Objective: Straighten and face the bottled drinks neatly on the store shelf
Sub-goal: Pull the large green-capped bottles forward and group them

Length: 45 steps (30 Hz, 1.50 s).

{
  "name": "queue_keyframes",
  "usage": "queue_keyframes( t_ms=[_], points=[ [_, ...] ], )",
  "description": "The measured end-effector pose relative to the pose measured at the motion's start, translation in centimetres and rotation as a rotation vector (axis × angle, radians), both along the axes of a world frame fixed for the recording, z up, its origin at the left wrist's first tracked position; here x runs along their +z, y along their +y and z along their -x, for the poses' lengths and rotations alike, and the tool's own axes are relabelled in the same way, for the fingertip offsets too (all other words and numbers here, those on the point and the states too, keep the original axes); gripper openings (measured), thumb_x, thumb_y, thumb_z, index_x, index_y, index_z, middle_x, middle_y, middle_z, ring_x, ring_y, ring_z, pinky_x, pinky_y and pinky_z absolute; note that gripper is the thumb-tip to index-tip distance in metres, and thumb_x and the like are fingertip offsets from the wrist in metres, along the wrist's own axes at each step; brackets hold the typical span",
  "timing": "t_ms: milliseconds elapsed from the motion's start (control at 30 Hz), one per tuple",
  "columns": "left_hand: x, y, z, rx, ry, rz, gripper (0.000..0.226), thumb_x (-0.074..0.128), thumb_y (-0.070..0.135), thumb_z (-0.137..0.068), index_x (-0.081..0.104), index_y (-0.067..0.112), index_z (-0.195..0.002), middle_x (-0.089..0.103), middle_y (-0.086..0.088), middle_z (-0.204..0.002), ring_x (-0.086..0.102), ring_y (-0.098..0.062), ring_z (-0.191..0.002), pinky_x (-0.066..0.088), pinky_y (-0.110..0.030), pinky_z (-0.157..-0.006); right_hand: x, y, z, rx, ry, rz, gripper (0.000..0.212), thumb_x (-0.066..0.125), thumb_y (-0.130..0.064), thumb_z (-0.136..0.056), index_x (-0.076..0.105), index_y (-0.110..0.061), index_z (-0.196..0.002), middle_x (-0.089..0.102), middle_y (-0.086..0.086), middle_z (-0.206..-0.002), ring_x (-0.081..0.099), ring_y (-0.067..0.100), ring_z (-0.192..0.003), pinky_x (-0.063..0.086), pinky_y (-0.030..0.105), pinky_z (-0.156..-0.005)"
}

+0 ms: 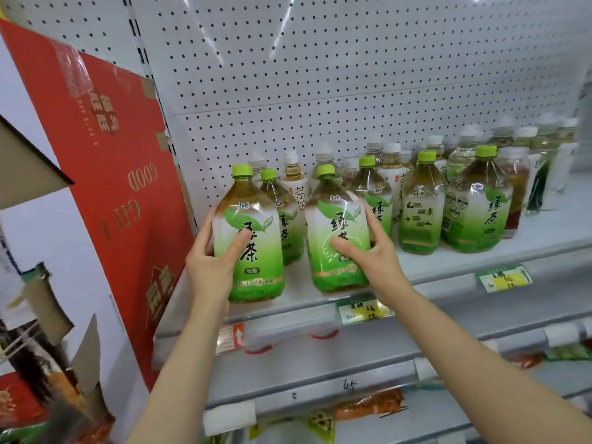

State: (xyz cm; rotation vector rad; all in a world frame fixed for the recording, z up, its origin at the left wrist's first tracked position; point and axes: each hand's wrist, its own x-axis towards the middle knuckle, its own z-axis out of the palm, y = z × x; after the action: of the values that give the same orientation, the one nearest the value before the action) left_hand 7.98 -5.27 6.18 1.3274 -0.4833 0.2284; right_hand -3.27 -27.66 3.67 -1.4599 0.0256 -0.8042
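Gripping one large green tea bottle apiece, both hands work at the front edge of the white shelf (448, 261). The left hand (211, 261) wraps round the left side of the front-left bottle (248, 238), thumb laid across its label, fingers curled behind. The right hand (374, 251) clasps the neighbouring bottle (336, 232) from its right side, thumb pressed on the label front, fingers round the back. The two bottles stand upright, just beside each other, labels facing outward.

Each has a lime-green cap, amber tea at the shoulder and a wrap fading from white to green with large dark characters. More green-capped bottles (474, 203) stand to the right and behind, one (419, 206) turned back-label out, with white-capped bottles (392, 174) against the pegboard (320, 75). A red cardboard box (121, 174) leans at the shelf's left end.
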Motion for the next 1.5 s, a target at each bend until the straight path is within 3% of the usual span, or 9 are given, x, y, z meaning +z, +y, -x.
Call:
queue_keyframes(
  t_ms=[133,267,367,467,600,700,1000,1233,1500],
  points=[
    [0.0,-2.6,2.0,-0.076,0.022,0.030,0.077,0.084,0.037,-0.065,0.059,0.023,-0.137,0.074,-0.003,-0.117,0.071,-0.023,-0.106,0.059,-0.050,-0.088,0.2,-1.2,3.9,-0.072,-0.055,-0.062,0.095,0.085,-0.019,-0.066,0.038,-0.036,-0.147,0.067,-0.009,-0.124,0.067,0.020,-0.111,0.056,0.044,-0.092],
    [-0.4,-6.3,5.0,-0.170,0.058,0.044,0.089,0.091,0.049,-0.058,0.058,0.031,-0.139,0.069,-0.003,-0.129,0.068,-0.026,-0.115,0.056,-0.056,-0.093,-0.2,-3.7,8.3,-0.187,-0.023,-0.051,0.092,0.092,-0.046,-0.056,0.043,-0.061,-0.132,0.049,-0.008,-0.146,0.047,0.020,-0.135,0.042,0.052,-0.108],
    [-1.0,-9.7,8.2,-0.195,0.038,0.026,0.082,0.089,0.046,-0.061,0.056,0.039,-0.137,0.063,0.008,-0.135,0.065,-0.003,-0.115,0.054,-0.031,-0.099,-0.8,-5.9,12.0,-0.255,0.003,-0.043,0.089,0.091,-0.053,-0.054,0.043,-0.068,-0.127,0.046,-0.010,-0.149,0.041,0.016,-0.139,0.037,0.051,-0.112],
    [-1.3,-13.4,11.7,-0.213,0.001,0.026,0.076,0.083,0.024,-0.076,0.051,0.025,-0.144,0.063,0.017,-0.126,0.060,0.021,-0.097,0.048,-0.004,-0.084,-1.2,-8.1,16.1,-0.283,0.017,-0.090,0.096,0.093,-0.043,-0.057,0.042,-0.055,-0.138,0.053,-0.005,-0.143,0.053,0.021,-0.130,0.045,0.055,-0.104],
    [-2.3,-17.6,16.2,-0.306,0.060,0.016,0.082,0.087,0.040,-0.065,0.056,0.032,-0.141,0.071,0.005,-0.122,0.068,-0.010,-0.109,0.059,-0.033,-0.090,-2.0,-11.0,21.5,-0.309,0.001,-0.116,0.097,0.090,-0.026,-0.065,0.039,-0.037,-0.147,0.059,0.002,-0.137,0.061,0.025,-0.121,0.053,0.052,-0.094],
    [-3.5,-20.4,19.3,-0.345,0.048,-0.001,0.092,0.088,0.064,-0.053,0.054,0.050,-0.137,0.064,0.001,-0.136,0.059,-0.022,-0.127,0.050,-0.048,-0.104,-2.6,-12.7,25.2,-0.318,-0.028,-0.162,0.093,0.083,-0.017,-0.069,0.037,-0.034,-0.148,0.064,0.003,-0.129,0.065,0.027,-0.114,0.057,0.048,-0.087],
    [-4.0,-29.9,23.7,-0.491,0.086,0.005,0.094,0.088,0.049,-0.055,0.053,0.037,-0.142,0.068,0.010,-0.128,0.065,-0.009,-0.118,0.053,-0.045,-0.101,-3.9,-19.2,31.9,-0.456,-0.027,-0.197,0.089,0.079,-0.014,-0.070,0.039,-0.031,-0.147,0.067,0.006,-0.124,0.068,0.026,-0.107,0.058,0.039,-0.077],
    [-3.6,-37.6,25.4,-0.567,0.028,-0.031,0.089,0.089,0.065,-0.051,0.055,0.054,-0.133,0.061,0.010,-0.139,0.056,-0.013,-0.130,0.046,-0.047,-0.109,-3.9,-24.6,34.8,-0.555,-0.051,-0.220,0.088,0.080,-0.013,-0.073,0.038,-0.034,-0.148,0.065,0.007,-0.128,0.063,0.034,-0.114,0.052,0.059,-0.090],
    [-3.8,-46.4,28.0,-0.580,0.023,-0.043,0.088,0.087,0.071,-0.050,0.054,0.060,-0.130,0.060,0.013,-0.139,0.055,-0.015,-0.131,0.047,-0.049,-0.107,-3.7,-31.6,38.4,-0.612,-0.047,-0.213,0.090,0.079,-0.014,-0.070,0.038,-0.031,-0.148,0.067,0.003,-0.125,0.067,0.026,-0.110,0.059,0.041,-0.081]
  ],
)
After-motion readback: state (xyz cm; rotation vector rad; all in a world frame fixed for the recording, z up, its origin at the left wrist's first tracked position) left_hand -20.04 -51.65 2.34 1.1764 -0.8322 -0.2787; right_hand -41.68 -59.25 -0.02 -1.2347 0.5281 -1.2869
